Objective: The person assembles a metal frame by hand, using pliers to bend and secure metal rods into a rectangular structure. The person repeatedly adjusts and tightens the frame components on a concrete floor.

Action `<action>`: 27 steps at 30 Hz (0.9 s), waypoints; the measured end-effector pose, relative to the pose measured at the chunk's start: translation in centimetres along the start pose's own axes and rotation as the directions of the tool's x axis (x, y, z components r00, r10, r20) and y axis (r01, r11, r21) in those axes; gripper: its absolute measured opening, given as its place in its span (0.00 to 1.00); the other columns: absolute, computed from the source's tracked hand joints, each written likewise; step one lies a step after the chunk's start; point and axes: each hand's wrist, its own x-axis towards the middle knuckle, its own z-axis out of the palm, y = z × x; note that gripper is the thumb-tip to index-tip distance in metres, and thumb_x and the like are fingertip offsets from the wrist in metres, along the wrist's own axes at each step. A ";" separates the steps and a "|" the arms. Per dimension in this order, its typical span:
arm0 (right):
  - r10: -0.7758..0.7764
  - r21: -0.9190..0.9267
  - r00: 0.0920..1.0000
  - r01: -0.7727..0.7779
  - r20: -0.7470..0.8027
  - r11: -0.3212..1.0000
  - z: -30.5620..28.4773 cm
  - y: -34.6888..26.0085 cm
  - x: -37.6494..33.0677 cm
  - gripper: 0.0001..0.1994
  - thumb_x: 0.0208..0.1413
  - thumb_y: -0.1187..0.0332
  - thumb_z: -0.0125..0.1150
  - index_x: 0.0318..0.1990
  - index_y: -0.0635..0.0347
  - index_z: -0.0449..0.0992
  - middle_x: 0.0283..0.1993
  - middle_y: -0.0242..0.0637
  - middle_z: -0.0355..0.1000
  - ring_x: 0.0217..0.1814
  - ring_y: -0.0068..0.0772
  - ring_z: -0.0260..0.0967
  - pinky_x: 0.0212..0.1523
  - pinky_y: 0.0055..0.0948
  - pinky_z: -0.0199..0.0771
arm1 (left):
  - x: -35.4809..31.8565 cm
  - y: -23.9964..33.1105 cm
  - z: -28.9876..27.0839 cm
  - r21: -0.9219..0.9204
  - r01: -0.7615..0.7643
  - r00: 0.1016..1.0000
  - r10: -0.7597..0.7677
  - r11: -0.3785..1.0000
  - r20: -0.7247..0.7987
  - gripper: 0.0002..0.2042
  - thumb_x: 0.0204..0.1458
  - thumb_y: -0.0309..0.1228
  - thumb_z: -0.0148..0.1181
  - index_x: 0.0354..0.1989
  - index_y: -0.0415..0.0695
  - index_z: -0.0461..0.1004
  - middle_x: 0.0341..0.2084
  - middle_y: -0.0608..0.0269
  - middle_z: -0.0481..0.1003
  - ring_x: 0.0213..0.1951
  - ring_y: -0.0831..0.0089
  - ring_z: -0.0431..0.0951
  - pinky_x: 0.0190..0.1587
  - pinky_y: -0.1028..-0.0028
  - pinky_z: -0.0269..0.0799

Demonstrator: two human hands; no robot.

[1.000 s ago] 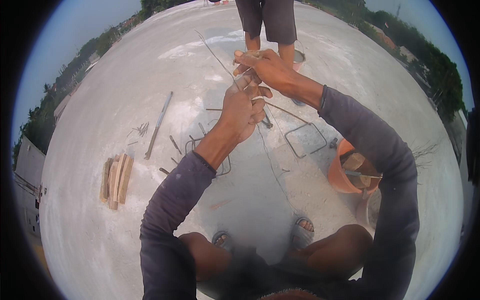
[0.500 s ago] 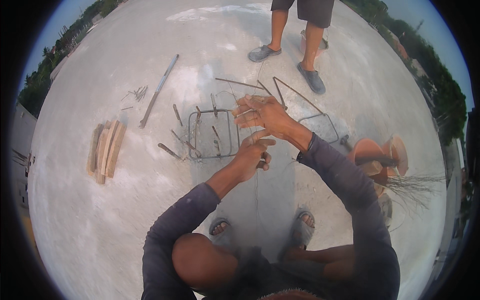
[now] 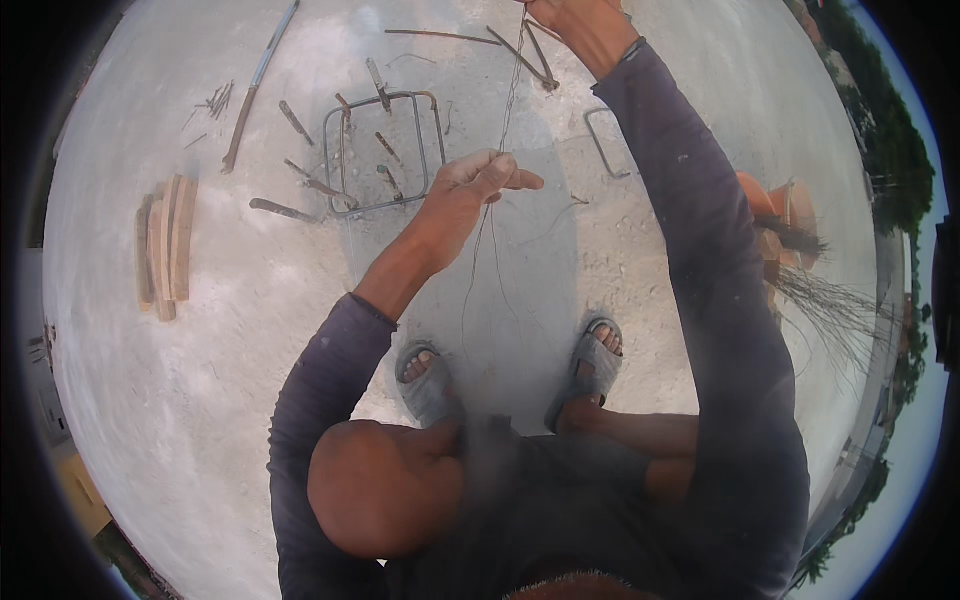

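Thin wire (image 3: 513, 95) runs steeply upward between my two hands, looking doubled or twisted along that stretch. My left hand (image 3: 475, 182) is closed on its lower part, just right of a bent steel rebar stirrup (image 3: 441, 125). Below that hand the loose wire ends hang over the concrete. At the top edge of the view, my right hand (image 3: 578, 22) grips the upper end; its fingers are partly cut off. Several short rebar stubs (image 3: 388, 149) stick up inside and around the stirrup.
Wooden strips (image 3: 165, 245) and a long metal bar (image 3: 258, 88) lie to the left, with small nails or rod pieces (image 3: 220, 100) nearby. Bent rods (image 3: 527, 58) lie ahead. Orange containers (image 3: 795, 215) and a bundle of thin wires (image 3: 830, 308) are at the right.
My right hand has moved up and away from my left, stretching the wire between them. The view has tilted down, and the person standing ahead is out of frame.
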 end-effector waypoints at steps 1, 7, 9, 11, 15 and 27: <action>-0.087 -0.187 0.983 0.057 -0.160 0.981 -0.5 -1.5 2.2 0.14 0.72 0.65 0.50 0.43 0.66 0.80 0.32 0.46 0.79 0.27 0.35 0.78 0.20 0.31 0.72 | 0.0 -0.3 -0.2 -0.204 0.065 0.998 -0.058 0.977 0.037 0.18 0.70 0.45 0.52 0.51 0.40 0.75 0.42 0.57 0.80 0.44 0.69 0.79 0.49 0.66 0.75; -0.263 -0.873 0.956 -0.015 0.130 -0.487 -9.8 -7.8 0.0 0.16 0.71 0.61 0.53 0.45 0.66 0.80 0.34 0.49 0.80 0.28 0.36 0.78 0.24 0.34 0.75 | -2.3 -4.7 -0.2 -0.581 0.282 0.959 -0.222 0.764 0.174 0.14 0.71 0.43 0.52 0.47 0.45 0.73 0.33 0.65 0.77 0.34 0.72 0.77 0.45 0.66 0.74; -0.210 -0.855 0.976 -0.060 0.057 -0.515 -12.9 -6.8 -1.6 0.17 0.70 0.59 0.53 0.46 0.66 0.80 0.34 0.48 0.80 0.28 0.36 0.77 0.25 0.34 0.75 | -3.4 -6.8 -0.3 -0.597 0.332 0.942 -0.291 0.730 0.169 0.14 0.71 0.42 0.52 0.48 0.44 0.73 0.32 0.66 0.75 0.32 0.73 0.76 0.44 0.66 0.74; -0.171 -0.836 0.985 -0.094 0.000 -0.541 -15.9 -5.5 -2.6 0.18 0.70 0.58 0.54 0.47 0.67 0.80 0.35 0.48 0.80 0.28 0.35 0.77 0.26 0.34 0.75 | -4.1 -8.6 -0.4 -0.618 0.365 0.928 -0.325 0.696 0.181 0.13 0.70 0.42 0.53 0.48 0.43 0.72 0.31 0.66 0.74 0.32 0.74 0.75 0.44 0.66 0.74; -0.174 -0.820 0.982 -0.159 -0.073 -0.550 -19.8 -4.2 -4.3 0.20 0.70 0.56 0.54 0.48 0.67 0.79 0.36 0.47 0.80 0.28 0.34 0.76 0.28 0.34 0.75 | -4.7 -11.1 0.3 -0.600 0.458 0.887 -0.384 0.656 0.257 0.12 0.71 0.38 0.51 0.50 0.42 0.72 0.32 0.66 0.74 0.32 0.76 0.74 0.43 0.66 0.73; 0.557 -0.563 0.735 -0.667 -0.387 0.488 -12.3 13.1 -32.8 0.23 0.65 0.53 0.60 0.52 0.67 0.80 0.41 0.46 0.81 0.40 0.36 0.78 0.43 0.36 0.78 | -3.2 -15.6 0.8 -0.427 0.698 0.716 -0.587 0.575 0.379 0.14 0.70 0.30 0.49 0.58 0.37 0.71 0.34 0.67 0.73 0.34 0.78 0.73 0.44 0.67 0.74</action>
